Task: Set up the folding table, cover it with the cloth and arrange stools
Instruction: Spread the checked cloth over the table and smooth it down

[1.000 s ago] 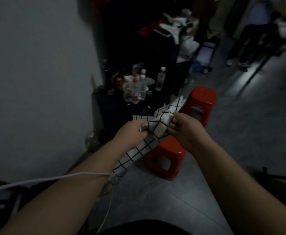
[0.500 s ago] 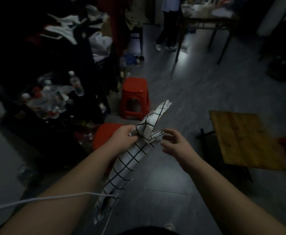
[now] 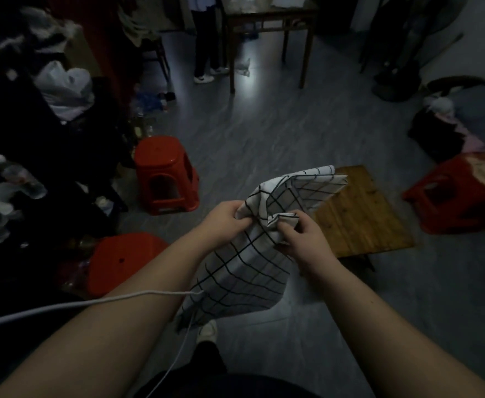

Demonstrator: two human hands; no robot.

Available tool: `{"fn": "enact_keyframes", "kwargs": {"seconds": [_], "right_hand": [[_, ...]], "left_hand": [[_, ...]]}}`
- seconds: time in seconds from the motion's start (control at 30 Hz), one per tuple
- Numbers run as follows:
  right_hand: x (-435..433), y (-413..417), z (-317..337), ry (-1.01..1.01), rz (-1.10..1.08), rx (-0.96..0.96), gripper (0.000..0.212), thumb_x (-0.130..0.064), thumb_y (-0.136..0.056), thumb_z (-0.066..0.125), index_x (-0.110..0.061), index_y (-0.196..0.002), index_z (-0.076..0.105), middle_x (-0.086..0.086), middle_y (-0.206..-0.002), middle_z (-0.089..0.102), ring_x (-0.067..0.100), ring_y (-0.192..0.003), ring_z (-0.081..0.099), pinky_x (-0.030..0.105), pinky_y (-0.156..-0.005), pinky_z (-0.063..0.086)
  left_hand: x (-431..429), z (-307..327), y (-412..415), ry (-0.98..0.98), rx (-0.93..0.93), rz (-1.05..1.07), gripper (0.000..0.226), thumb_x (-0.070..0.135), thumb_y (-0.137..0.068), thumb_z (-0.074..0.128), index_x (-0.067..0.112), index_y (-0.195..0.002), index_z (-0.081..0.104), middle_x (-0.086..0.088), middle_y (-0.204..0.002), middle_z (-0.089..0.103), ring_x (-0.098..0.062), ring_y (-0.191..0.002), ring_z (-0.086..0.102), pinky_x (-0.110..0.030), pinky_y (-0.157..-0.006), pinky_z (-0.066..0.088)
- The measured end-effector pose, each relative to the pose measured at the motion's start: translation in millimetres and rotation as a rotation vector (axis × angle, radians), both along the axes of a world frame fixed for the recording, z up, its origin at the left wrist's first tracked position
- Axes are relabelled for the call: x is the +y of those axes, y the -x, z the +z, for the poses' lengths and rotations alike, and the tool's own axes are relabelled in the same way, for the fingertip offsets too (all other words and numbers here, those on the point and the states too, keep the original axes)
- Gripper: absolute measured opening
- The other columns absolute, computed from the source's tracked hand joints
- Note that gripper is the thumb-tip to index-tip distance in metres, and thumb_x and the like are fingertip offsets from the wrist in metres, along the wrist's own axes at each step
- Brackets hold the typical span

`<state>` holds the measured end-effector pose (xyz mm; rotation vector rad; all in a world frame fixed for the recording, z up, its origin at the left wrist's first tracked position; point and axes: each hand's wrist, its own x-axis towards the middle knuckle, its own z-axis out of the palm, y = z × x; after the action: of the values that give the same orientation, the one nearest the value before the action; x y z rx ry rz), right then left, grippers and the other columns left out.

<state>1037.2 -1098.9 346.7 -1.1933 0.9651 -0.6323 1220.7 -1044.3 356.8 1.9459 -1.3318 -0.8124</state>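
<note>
Where the cloth is: the cloth [image 3: 244,271], white with a black grid, is off the floor in front of the person's body, held in both hands; its upper end overlaps the near-left corner of the folding table [image 3: 361,222] in this view.
Long axis: it runs from lower left to upper right. The folded upper end points up and right toward the table, and the loose lower end hangs down-left toward the person's feet.
Grip, left: the left hand [image 3: 225,222] has its fingers curled, pinching a bunched fold at the cloth's left edge.
Grip, right: the right hand [image 3: 304,239] has its fingers curled round a small folded corner; the two hands are near each other but apart.
Table: its wooden top is level and low, with dark legs showing under the near edge.
Stools: the far stool [image 3: 163,176] is upright beside dark shelving; the near stool [image 3: 123,259] is by the left forearm; the right stool [image 3: 459,196] carries something pale pink on its seat, too dim to name.
Containers: a white plastic bag [image 3: 63,81] sits bulging on the shelving, contents hidden; a clear bottle [image 3: 20,176] with a white cap lies tilted, fill level unreadable.
Cable: a white cable [image 3: 92,303] crosses the left forearm.
</note>
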Motion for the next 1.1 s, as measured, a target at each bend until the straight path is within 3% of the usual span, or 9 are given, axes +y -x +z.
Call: {"fn": "enact_keyframes", "kwargs": {"seconds": [0.17, 0.37, 0.47, 0.6, 0.7, 0.8, 0.93, 1.0, 1.1], "right_hand": [[-39, -6, 4, 0.001, -0.177, -0.059, 0.013, -0.015, -0.101, 0.056, -0.017, -0.111, 0.063, 0.004, -0.1, 0.072, 0.018, -0.091, 0.072, 0.026, -0.066, 0.056], [-105, -40, 7, 0.083, -0.293, -0.036, 0.01, -0.014, -0.1, 0.058, -0.021, -0.1, 0.065, -0.005, -0.087, 0.074, 0.011, -0.082, 0.072, 0.03, -0.066, 0.059], [-140, -68, 9, 0.112, -0.313, -0.007, 0.009, -0.011, -0.099, 0.058, -0.017, -0.099, 0.064, -0.005, -0.082, 0.073, 0.011, -0.079, 0.07, 0.031, -0.068, 0.058], [-190, -108, 10, 0.138, -0.408, 0.047, 0.011, -0.011, -0.098, 0.059, -0.008, -0.108, 0.065, 0.008, -0.095, 0.072, 0.017, -0.088, 0.07, 0.034, -0.073, 0.058], [-225, -139, 11, 0.099, -0.46, -0.007, 0.009, -0.014, -0.097, 0.062, -0.015, -0.104, 0.067, 0.013, -0.099, 0.073, 0.035, -0.098, 0.07, 0.051, -0.083, 0.058], [-257, -167, 15, 0.167, -0.465, -0.027, 0.006, -0.018, -0.095, 0.065, -0.022, -0.097, 0.069, 0.009, -0.096, 0.074, 0.033, -0.096, 0.071, 0.053, -0.084, 0.058], [-296, -195, 24, 0.235, -0.514, -0.005, 0.008, -0.012, -0.093, 0.065, -0.012, -0.088, 0.059, 0.004, -0.077, 0.067, 0.023, -0.077, 0.066, 0.045, -0.075, 0.055], [-317, -205, 30, 0.254, -0.504, -0.004, 0.01, -0.014, -0.09, 0.067, -0.011, -0.085, 0.058, 0.005, -0.075, 0.064, 0.023, -0.076, 0.064, 0.048, -0.075, 0.055], [-349, -217, 39, 0.286, -0.467, 0.004, 0.008, -0.009, -0.093, 0.065, -0.002, -0.091, 0.062, 0.008, -0.08, 0.067, 0.02, -0.076, 0.065, 0.042, -0.075, 0.056]], "left_hand": [[-67, -14, 1, 0.0, 0.093, -0.029, 0.03, 0.028, -0.09, 0.069, 0.018, -0.117, 0.062, 0.004, -0.109, 0.066, -0.012, -0.1, 0.062, -0.03, -0.083, 0.049], [-145, -35, -30, -0.009, 0.245, -0.1, 0.04, 0.045, -0.087, 0.07, 0.027, -0.119, 0.054, 0.004, -0.116, 0.066, -0.012, -0.107, 0.064, -0.04, -0.093, 0.053], [-186, -38, -57, 0.0, 0.344, -0.114, 0.041, 0.034, -0.089, 0.071, 0.028, -0.123, 0.047, -0.004, -0.121, 0.062, -0.017, -0.114, 0.061, -0.042, -0.101, 0.051], [-230, -32, -101, 0.013, 0.349, -0.245, 0.041, 0.029, -0.092, 0.069, 0.031, -0.126, 0.047, 0.0, -0.126, 0.058, -0.014, -0.117, 0.059, -0.035, -0.104, 0.048], [-260, -21, -129, 0.012, 0.34, -0.376, 0.049, 0.026, -0.09, 0.072, 0.033, -0.131, 0.047, 0.01, -0.129, 0.056, -0.006, -0.117, 0.057, -0.025, -0.099, 0.049], [-296, -8, -147, 0.039, 0.374, -0.452, 0.054, 0.021, -0.087, 0.075, 0.035, -0.131, 0.046, 0.012, -0.128, 0.058, -0.003, -0.118, 0.057, -0.024, -0.098, 0.051], [-335, 15, -162, 0.023, 0.291, -0.609, 0.074, 0.021, -0.079, 0.082, 0.039, -0.135, 0.038, 0.021, -0.122, 0.057, 0.009, -0.11, 0.057, -0.013, -0.093, 0.047], [-354, 22, -167, 0.065, 0.196, -0.613, 0.078, 0.024, -0.077, 0.082, 0.037, -0.14, 0.038, 0.015, -0.126, 0.059, 0.004, -0.11, 0.058, -0.02, -0.093, 0.049], [-385, 25, -176, 0.133, 0.091, -0.473, 0.062, 0.027, -0.082, 0.075, 0.035, -0.135, 0.044, 0.01, -0.118, 0.063, -0.008, -0.104, 0.062, -0.034, -0.09, 0.053]]}}
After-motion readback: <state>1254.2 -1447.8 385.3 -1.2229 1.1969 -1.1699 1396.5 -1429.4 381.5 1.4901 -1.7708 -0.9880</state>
